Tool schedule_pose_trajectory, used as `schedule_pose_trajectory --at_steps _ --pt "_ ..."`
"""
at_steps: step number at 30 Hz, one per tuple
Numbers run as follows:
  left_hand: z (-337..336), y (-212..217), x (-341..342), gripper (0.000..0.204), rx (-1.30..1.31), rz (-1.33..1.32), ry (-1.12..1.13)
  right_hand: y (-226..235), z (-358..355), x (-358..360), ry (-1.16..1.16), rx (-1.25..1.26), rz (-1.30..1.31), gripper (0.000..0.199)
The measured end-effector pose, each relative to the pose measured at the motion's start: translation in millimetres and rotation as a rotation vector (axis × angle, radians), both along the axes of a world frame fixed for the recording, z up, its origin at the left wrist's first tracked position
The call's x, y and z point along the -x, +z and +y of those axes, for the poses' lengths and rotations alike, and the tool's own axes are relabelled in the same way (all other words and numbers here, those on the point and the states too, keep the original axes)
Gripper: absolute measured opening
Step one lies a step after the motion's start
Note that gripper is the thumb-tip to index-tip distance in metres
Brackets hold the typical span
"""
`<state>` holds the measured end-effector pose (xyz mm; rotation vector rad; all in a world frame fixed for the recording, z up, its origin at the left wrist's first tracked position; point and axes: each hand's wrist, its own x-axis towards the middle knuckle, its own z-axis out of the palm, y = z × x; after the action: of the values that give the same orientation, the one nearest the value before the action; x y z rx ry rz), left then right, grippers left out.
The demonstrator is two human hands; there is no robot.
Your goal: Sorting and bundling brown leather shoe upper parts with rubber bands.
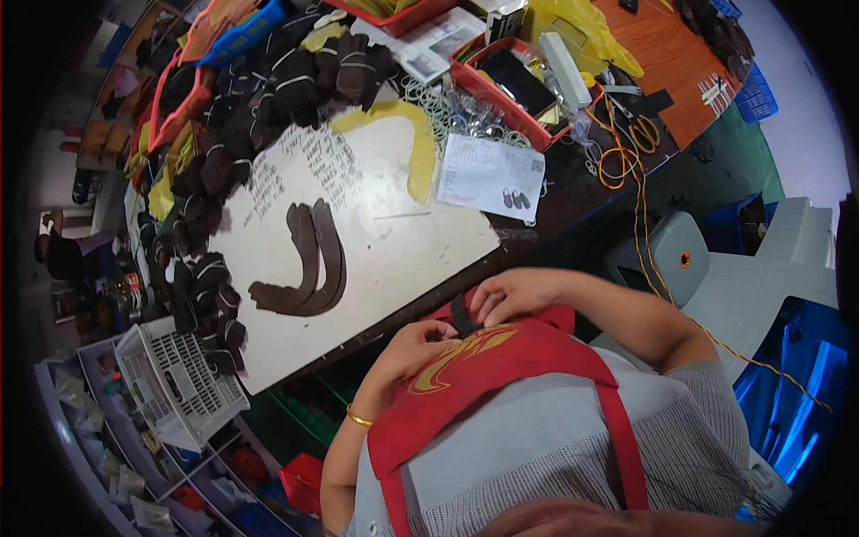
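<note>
Close to my red apron [501,358], both of my hands are bent around a short dark strip [463,318]. My left hand [414,347] pinches its lower end, with the fingertips partly hidden. From the other side my right hand [512,294] grips it with curled fingers. On the white board [403,259] in front of me lie curved dark brown strips [329,264], side by side, some overlapping. A yellow curved piece [419,166] rests at the board's far edge, next to a printed sheet [492,177] with a picture of shoes.
Tied bundles of dark strips [215,161] crowd the board's left and far sides. A red tray [528,116] holds a black phone-like object [517,82]. Scissors [642,134] and an orange cord [637,206] are at the right. A white plastic basket [179,385] stands left of the table.
</note>
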<state>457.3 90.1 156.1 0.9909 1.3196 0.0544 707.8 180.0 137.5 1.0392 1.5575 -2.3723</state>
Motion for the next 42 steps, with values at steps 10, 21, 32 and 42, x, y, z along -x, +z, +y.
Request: schedule_pose_trajectory --at_steps 10,21,32,42 --pt "3 9 -5 0.026 0.133 -0.059 0.052 -66 256 -63 -0.612 -1.207 -1.114 0.064" --pt "24 -2 -12 0.031 0.254 -0.129 0.146 -67 268 -55 -0.522 -1.262 -1.236 0.071" --pt "65 15 -23 0.040 0.012 0.145 -0.180 -16 52 -1 -0.083 -0.633 -0.102 0.036" --pt "63 -15 -26 0.047 0.019 0.107 -0.181 -32 39 -9 0.260 -0.230 0.032 0.048"
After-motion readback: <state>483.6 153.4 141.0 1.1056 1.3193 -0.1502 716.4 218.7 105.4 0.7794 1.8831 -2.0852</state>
